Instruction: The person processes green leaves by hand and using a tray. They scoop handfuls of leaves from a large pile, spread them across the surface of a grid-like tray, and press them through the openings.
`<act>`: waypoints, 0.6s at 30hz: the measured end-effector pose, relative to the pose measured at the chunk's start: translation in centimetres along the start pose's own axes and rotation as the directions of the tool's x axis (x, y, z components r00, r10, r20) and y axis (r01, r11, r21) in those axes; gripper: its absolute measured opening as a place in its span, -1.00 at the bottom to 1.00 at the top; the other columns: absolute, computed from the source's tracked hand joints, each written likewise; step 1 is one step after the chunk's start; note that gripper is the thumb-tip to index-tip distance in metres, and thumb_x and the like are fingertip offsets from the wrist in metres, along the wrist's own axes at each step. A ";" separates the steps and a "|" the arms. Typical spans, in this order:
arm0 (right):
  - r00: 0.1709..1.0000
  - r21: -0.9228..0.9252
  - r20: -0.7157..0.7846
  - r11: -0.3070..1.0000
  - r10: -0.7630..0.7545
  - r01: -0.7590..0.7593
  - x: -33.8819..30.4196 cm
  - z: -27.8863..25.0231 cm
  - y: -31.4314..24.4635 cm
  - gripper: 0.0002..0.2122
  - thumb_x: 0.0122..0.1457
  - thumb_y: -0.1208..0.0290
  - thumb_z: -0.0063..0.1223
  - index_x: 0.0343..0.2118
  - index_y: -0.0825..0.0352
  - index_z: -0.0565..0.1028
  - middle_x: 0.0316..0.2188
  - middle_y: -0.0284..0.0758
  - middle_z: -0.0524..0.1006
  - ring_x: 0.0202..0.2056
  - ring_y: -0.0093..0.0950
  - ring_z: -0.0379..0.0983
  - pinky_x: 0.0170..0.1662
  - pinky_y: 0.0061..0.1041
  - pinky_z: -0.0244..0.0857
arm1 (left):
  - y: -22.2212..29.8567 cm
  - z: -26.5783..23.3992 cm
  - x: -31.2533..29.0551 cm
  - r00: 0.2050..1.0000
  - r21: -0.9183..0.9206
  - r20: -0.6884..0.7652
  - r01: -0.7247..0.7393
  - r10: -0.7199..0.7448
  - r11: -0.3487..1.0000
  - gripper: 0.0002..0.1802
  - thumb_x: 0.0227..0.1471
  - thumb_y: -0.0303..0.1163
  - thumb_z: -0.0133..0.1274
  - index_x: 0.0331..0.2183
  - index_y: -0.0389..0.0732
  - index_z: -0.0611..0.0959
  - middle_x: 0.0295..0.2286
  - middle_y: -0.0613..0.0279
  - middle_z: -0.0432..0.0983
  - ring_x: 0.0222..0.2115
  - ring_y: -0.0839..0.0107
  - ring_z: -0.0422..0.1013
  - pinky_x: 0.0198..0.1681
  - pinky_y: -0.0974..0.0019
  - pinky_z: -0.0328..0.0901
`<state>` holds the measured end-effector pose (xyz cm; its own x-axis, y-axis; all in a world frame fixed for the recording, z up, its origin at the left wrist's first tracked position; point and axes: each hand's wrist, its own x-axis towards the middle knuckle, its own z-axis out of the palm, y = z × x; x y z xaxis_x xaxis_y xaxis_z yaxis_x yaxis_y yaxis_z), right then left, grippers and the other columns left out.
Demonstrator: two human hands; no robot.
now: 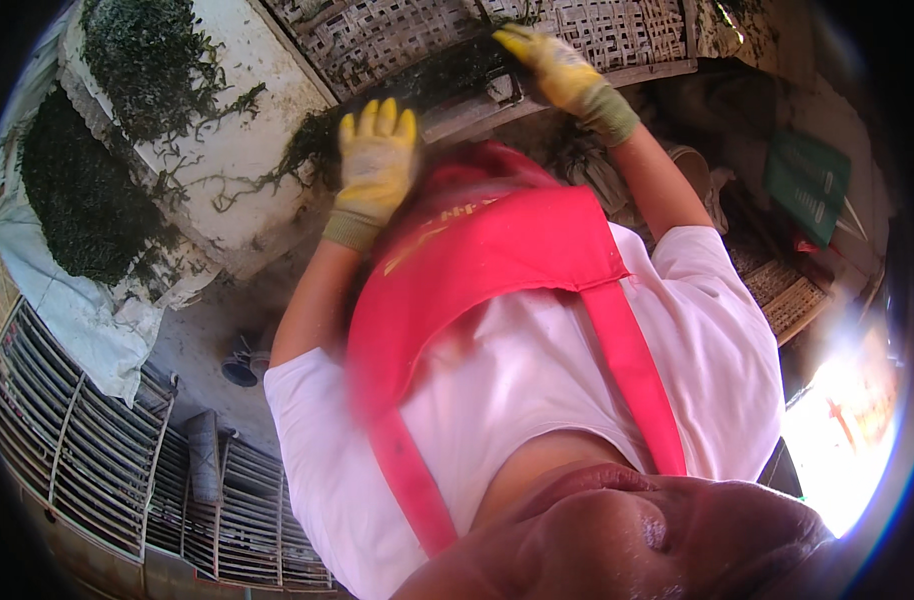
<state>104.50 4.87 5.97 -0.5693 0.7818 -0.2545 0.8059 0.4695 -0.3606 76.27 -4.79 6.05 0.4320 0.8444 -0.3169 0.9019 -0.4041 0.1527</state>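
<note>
My left hand (377,165), in a yellow-and-white work glove with a knit cuff, lies with its fingers stretched out and a little apart. Beneath and beside it is a strip of dark green, stringy leafy matter (317,140) near the frame's wooden edge. My right hand (557,75), gloved alike, reaches over the woven slatted tray (397,40), its fingers extended toward more of the dark leafy matter (447,75). I see nothing held in either glove. The undersides of both hands are hidden.
Left of the tray, a pale board (247,120) carries a heap of dark green leaves (147,65); a second heap (82,190) lies on a white cloth (107,335). Metal racks (77,430) stand lower left. A green dustpan-like thing (807,185) and woven mats (782,295) are at right.
</note>
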 end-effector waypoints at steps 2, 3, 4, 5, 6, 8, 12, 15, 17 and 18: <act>0.979 -0.273 -0.202 0.962 -0.024 -0.032 -0.4 0.7 2.3 -0.45 -0.05 0.57 0.07 0.10 0.24 0.36 0.11 -0.12 0.35 0.10 -0.17 0.32 0.14 -0.32 0.22 | 1.6 0.0 1.1 0.991 -0.120 -0.049 -0.131 0.126 0.984 -0.35 0.02 -0.12 0.02 0.10 -0.24 0.38 0.12 -0.08 0.25 0.17 0.01 0.14 0.22 -0.05 0.01; 0.981 -0.221 -0.190 0.973 0.030 -0.072 0.0 0.1 1.7 -0.45 -0.02 0.46 0.12 0.11 0.29 0.33 0.09 0.00 0.32 0.10 -0.07 0.30 0.13 -0.22 0.23 | 2.2 0.4 2.6 0.972 -0.174 -0.118 -0.223 0.204 0.959 -0.33 0.02 -0.10 0.02 0.11 -0.26 0.36 0.13 -0.11 0.22 0.18 -0.01 0.13 0.23 -0.01 0.02; 0.981 -0.166 -0.175 0.980 0.082 -0.112 0.4 -0.4 1.0 -0.43 0.01 0.35 0.18 0.12 0.35 0.30 0.08 0.12 0.30 0.09 0.04 0.27 0.11 -0.11 0.23 | 3.1 1.0 4.3 0.970 -0.177 -0.107 -0.234 0.217 0.956 -0.33 0.03 -0.10 0.00 0.11 -0.26 0.35 0.14 -0.11 0.21 0.18 -0.01 0.12 0.23 -0.01 0.01; 0.984 -0.157 -0.156 0.982 0.080 -0.105 0.9 2.3 3.2 -0.34 -0.10 0.30 0.22 0.15 0.28 0.29 0.13 0.23 0.18 0.16 0.15 0.13 0.19 -0.04 0.10 | 4.1 1.5 6.5 0.962 -0.176 -0.106 -0.269 0.253 0.947 -0.33 0.04 -0.10 -0.02 0.12 -0.27 0.34 0.14 -0.11 0.20 0.18 -0.01 0.12 0.23 -0.01 0.01; 0.984 -0.232 -0.150 0.965 0.092 -0.126 1.6 3.1 3.7 -0.35 -0.13 0.30 0.23 0.12 0.27 0.32 0.13 0.22 0.19 0.17 0.14 0.12 0.21 -0.05 0.07 | 4.5 2.2 8.4 0.958 -0.175 -0.101 -0.282 0.268 0.943 -0.33 0.06 -0.10 -0.03 0.13 -0.27 0.33 0.15 -0.11 0.19 0.19 -0.01 0.11 0.23 0.00 0.01; 0.989 -0.308 -0.106 0.943 0.100 -0.128 3.3 2.4 1.7 -0.45 -0.12 0.33 0.20 0.03 0.24 0.40 0.04 0.07 0.30 0.09 0.01 0.22 0.15 -0.15 0.14 | 4.6 5.0 10.8 0.961 -0.068 -0.141 -0.250 0.239 0.966 -0.30 0.03 -0.08 0.00 0.13 -0.25 0.34 0.18 -0.06 0.17 0.20 0.03 0.12 0.23 0.01 0.02; 0.990 -0.175 -0.061 0.978 -0.125 0.112 3.4 0.8 -6.2 -0.77 0.04 0.33 0.04 -0.21 0.14 0.50 -0.27 -0.27 0.53 -0.21 -0.27 0.51 -0.18 -0.32 0.42 | 4.5 6.0 11.3 0.935 -0.337 -0.231 -0.337 0.270 0.879 -0.41 0.05 -0.06 -0.04 0.05 -0.17 0.42 0.06 -0.03 0.31 0.11 0.06 0.21 0.13 0.02 0.13; 0.929 -0.176 -0.100 0.925 -0.357 0.336 1.8 -0.3 -12.5 -0.66 0.13 0.35 -0.08 0.00 0.20 0.42 -0.07 -0.21 0.47 -0.13 -0.20 0.49 -0.10 -0.22 0.41 | 3.6 7.4 9.7 0.901 -0.022 -0.262 -0.365 0.347 0.931 -0.47 0.03 -0.10 -0.02 -0.01 -0.19 0.45 -0.03 -0.05 0.35 0.05 0.02 0.24 0.05 0.02 0.17; 0.895 -0.095 -0.248 0.929 -0.370 0.358 1.8 -1.2 -12.1 -0.58 0.10 0.34 -0.03 0.06 0.24 0.39 0.02 -0.15 0.42 -0.12 -0.19 0.47 -0.05 -0.25 0.39 | 3.0 3.4 6.3 0.950 -0.020 -0.182 -0.261 0.253 0.965 -0.53 0.00 -0.15 -0.01 -0.12 -0.27 0.52 -0.15 -0.07 0.46 -0.06 -0.01 0.35 -0.08 0.03 0.31; 0.913 -0.071 -0.213 0.937 -0.349 0.342 1.8 -1.4 -11.5 -0.56 0.08 0.32 0.01 0.06 0.27 0.38 0.03 -0.14 0.42 -0.09 -0.19 0.46 -0.02 -0.27 0.37 | 2.6 0.7 5.0 0.986 -0.149 -0.068 -0.163 0.154 0.975 -0.55 0.00 -0.17 -0.02 -0.16 -0.30 0.54 -0.20 -0.09 0.49 -0.10 -0.03 0.38 -0.11 0.05 0.35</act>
<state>94.49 1.44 10.95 -0.7662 0.6371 0.0844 0.5722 0.7361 -0.3615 80.72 -1.88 4.20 0.5648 0.7938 -0.2256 0.8092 -0.4789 0.3404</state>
